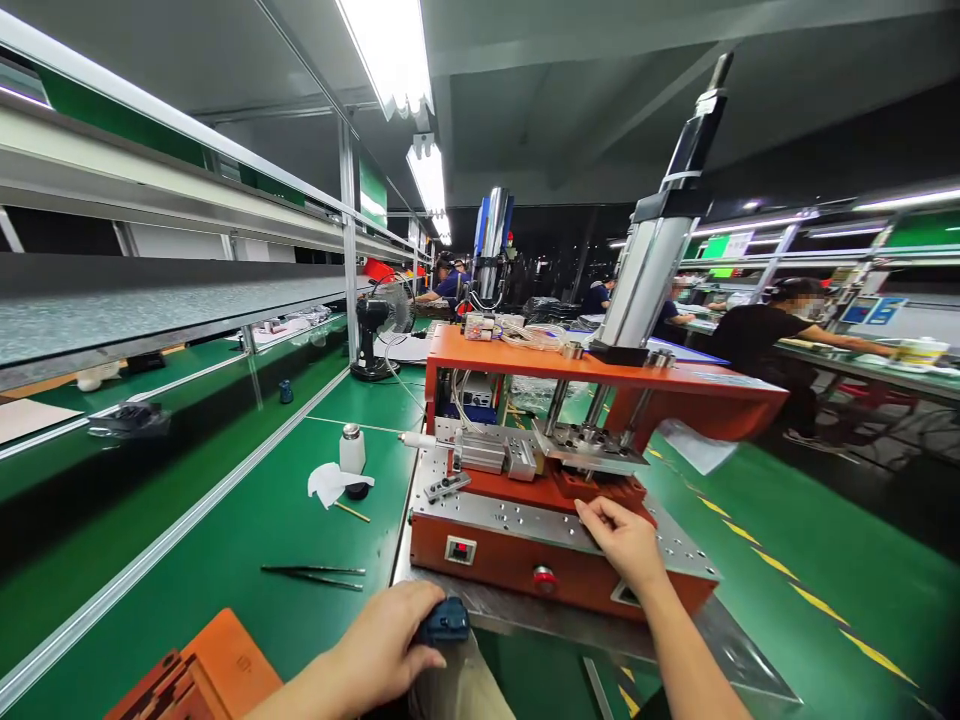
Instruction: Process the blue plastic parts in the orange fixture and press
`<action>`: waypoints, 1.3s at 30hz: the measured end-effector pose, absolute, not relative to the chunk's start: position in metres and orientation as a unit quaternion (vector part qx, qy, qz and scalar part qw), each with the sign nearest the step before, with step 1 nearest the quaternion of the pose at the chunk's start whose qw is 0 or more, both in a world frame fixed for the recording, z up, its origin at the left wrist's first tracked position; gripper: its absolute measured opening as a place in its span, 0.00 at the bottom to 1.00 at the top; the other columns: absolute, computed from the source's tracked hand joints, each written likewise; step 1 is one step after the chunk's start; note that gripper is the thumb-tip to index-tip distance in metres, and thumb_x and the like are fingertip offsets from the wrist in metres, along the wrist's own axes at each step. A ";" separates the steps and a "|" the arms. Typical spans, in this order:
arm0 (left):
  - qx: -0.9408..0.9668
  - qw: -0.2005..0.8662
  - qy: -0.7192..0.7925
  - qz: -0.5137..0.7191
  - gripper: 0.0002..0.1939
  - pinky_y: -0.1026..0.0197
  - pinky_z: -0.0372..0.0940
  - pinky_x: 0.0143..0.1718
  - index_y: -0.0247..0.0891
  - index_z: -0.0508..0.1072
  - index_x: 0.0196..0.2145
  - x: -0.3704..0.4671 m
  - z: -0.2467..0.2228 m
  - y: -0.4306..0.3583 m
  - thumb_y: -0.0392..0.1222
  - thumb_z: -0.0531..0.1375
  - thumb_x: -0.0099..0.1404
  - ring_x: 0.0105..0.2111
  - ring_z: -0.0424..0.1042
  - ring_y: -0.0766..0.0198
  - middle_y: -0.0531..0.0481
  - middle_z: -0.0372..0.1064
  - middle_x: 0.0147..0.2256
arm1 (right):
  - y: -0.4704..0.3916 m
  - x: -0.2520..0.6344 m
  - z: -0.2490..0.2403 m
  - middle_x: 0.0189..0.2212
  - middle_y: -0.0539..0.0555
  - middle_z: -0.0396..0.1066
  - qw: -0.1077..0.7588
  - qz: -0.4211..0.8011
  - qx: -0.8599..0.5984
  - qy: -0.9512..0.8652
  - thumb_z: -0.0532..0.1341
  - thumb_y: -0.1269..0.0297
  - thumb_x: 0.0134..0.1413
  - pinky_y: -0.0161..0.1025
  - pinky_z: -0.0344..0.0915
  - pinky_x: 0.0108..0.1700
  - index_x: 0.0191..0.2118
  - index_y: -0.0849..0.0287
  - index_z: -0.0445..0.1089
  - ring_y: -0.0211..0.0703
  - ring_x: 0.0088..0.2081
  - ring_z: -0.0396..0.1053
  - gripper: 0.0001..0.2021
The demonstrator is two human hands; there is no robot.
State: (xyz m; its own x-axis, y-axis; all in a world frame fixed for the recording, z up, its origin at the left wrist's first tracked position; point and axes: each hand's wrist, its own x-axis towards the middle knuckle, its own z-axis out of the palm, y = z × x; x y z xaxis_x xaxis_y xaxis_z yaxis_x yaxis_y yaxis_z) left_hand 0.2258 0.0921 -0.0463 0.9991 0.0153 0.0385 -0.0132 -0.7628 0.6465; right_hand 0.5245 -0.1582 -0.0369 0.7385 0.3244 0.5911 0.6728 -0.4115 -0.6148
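My left hand (386, 640) is closed around a small dark blue plastic part (448, 620), just in front of the metal base edge. My right hand (624, 540) is at the front of an orange press machine (510, 548), its fingers curled together by the orange fixture block (600, 488). What those fingers hold, if anything, is hidden. Above that block sits a metal press plate (589, 452) on guide rods. A red push button (544, 578) and a small switch (460, 550) are on the machine's front face.
Black tweezers (313, 575), a white bottle (352, 450) and a crumpled white cloth (328, 484) lie on the green bench (247, 540). An orange fixture (225, 665) is at lower left. Behind stands a black fan (373, 340). A person (765, 335) sits at another bench on the right.
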 end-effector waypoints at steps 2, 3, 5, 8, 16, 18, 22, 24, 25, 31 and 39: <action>0.937 0.348 0.003 0.020 0.25 0.52 0.63 0.52 0.43 0.71 0.53 0.225 -0.045 0.092 0.42 0.69 0.58 0.51 0.72 0.48 0.43 0.74 0.52 | -0.158 0.523 -0.036 0.15 0.49 0.61 0.465 -0.190 -0.812 -0.297 0.58 0.37 0.54 0.36 0.56 0.23 0.18 0.56 0.64 0.38 0.19 0.58 0.27; 0.938 0.347 0.006 0.020 0.25 0.52 0.64 0.52 0.43 0.71 0.53 0.224 -0.044 0.092 0.42 0.69 0.58 0.51 0.72 0.48 0.43 0.74 0.52 | -0.158 0.522 -0.037 0.15 0.48 0.61 0.472 -0.186 -0.810 -0.294 0.58 0.38 0.54 0.36 0.57 0.24 0.18 0.56 0.64 0.38 0.20 0.58 0.27; 0.939 0.343 0.014 0.019 0.24 0.53 0.64 0.50 0.42 0.72 0.52 0.223 -0.043 0.091 0.42 0.69 0.58 0.50 0.72 0.49 0.43 0.75 0.50 | -0.158 0.522 -0.038 0.15 0.48 0.60 0.486 -0.180 -0.804 -0.292 0.59 0.39 0.54 0.36 0.57 0.24 0.18 0.56 0.63 0.38 0.20 0.58 0.26; 0.941 0.337 0.019 0.019 0.25 0.53 0.63 0.52 0.43 0.71 0.54 0.222 -0.045 0.091 0.40 0.68 0.58 0.50 0.71 0.50 0.44 0.74 0.51 | -0.159 0.524 -0.041 0.16 0.48 0.59 0.497 -0.177 -0.796 -0.296 0.58 0.38 0.54 0.36 0.56 0.24 0.19 0.56 0.62 0.38 0.20 0.57 0.27; 0.945 0.324 0.026 0.031 0.26 0.54 0.64 0.53 0.43 0.71 0.55 0.224 -0.057 0.098 0.40 0.67 0.59 0.51 0.72 0.51 0.45 0.74 0.52 | -0.162 0.528 -0.048 0.16 0.48 0.58 0.489 -0.170 -0.795 -0.315 0.58 0.38 0.56 0.36 0.54 0.24 0.19 0.56 0.62 0.38 0.21 0.55 0.28; 0.946 0.323 0.026 0.033 0.27 0.54 0.65 0.53 0.44 0.71 0.56 0.225 -0.060 0.100 0.39 0.67 0.58 0.51 0.72 0.50 0.45 0.74 0.53 | -0.163 0.530 -0.050 0.16 0.48 0.58 0.485 -0.167 -0.796 -0.321 0.58 0.39 0.57 0.36 0.54 0.25 0.19 0.56 0.61 0.38 0.21 0.56 0.27; 0.950 0.311 0.013 0.026 0.30 0.54 0.65 0.57 0.45 0.71 0.57 0.229 -0.068 0.105 0.36 0.67 0.56 0.55 0.71 0.48 0.44 0.72 0.57 | -0.167 0.537 -0.058 0.18 0.48 0.59 0.468 -0.154 -0.802 -0.337 0.58 0.41 0.59 0.35 0.54 0.25 0.20 0.56 0.62 0.38 0.21 0.56 0.25; 0.951 0.308 0.004 0.022 0.30 0.54 0.66 0.57 0.45 0.72 0.56 0.232 -0.074 0.108 0.37 0.68 0.56 0.56 0.72 0.48 0.44 0.72 0.58 | -0.168 0.540 -0.063 0.18 0.48 0.59 0.463 -0.152 -0.804 -0.343 0.58 0.42 0.60 0.34 0.54 0.25 0.21 0.56 0.63 0.38 0.21 0.56 0.25; 0.951 0.308 0.000 0.022 0.29 0.55 0.66 0.57 0.46 0.72 0.56 0.232 -0.076 0.110 0.38 0.68 0.56 0.56 0.72 0.48 0.44 0.72 0.59 | -0.169 0.541 -0.065 0.18 0.47 0.58 0.462 -0.152 -0.803 -0.344 0.58 0.43 0.60 0.34 0.54 0.25 0.21 0.56 0.63 0.38 0.21 0.56 0.24; 0.951 0.302 0.000 0.061 0.29 0.55 0.68 0.56 0.48 0.72 0.56 0.228 -0.080 0.112 0.37 0.68 0.57 0.55 0.73 0.49 0.45 0.72 0.58 | -0.171 0.540 -0.068 0.19 0.47 0.57 0.457 -0.155 -0.800 -0.356 0.59 0.44 0.62 0.34 0.53 0.25 0.22 0.57 0.63 0.37 0.22 0.55 0.24; 0.956 0.289 0.034 0.034 0.26 0.52 0.66 0.59 0.47 0.70 0.59 0.222 -0.069 0.107 0.41 0.66 0.63 0.57 0.71 0.49 0.43 0.70 0.60 | -0.172 0.536 -0.065 0.18 0.47 0.57 0.463 -0.153 -0.798 -0.354 0.59 0.44 0.62 0.34 0.53 0.24 0.22 0.56 0.63 0.37 0.21 0.54 0.24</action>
